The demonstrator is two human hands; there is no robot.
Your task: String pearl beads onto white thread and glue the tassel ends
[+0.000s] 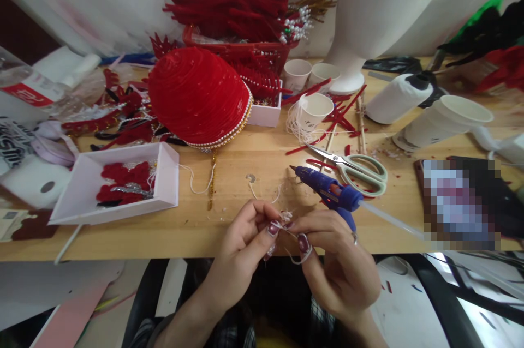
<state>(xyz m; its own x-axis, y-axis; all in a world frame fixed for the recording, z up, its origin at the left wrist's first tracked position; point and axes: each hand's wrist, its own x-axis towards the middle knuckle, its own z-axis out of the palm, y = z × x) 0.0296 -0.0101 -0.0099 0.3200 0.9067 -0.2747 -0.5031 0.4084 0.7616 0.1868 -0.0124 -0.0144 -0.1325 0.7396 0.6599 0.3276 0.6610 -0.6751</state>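
My left hand [245,247] pinches a small cluster of pale beads [285,216] and white string between thumb and fingers, over the table's front edge. Close beside it on the right, my right hand [338,255] is closed on the thin white string [295,259], which loops round near its thumb. More string lies on the wood just beyond the fingertips. A blue glue gun [327,187] lies behind my right hand, its nozzle pointing left. Green-handled scissors [360,172] rest behind the glue gun. The fingers partly hide the beads.
A red domed piece with bead trim [198,97] stands back left, behind a white box [167,181] of red pieces. Paper cups [317,108], a thread cone [397,98] and a white stand [347,72] are farther back. A phone [454,201] lies right on the wooden table [139,236].
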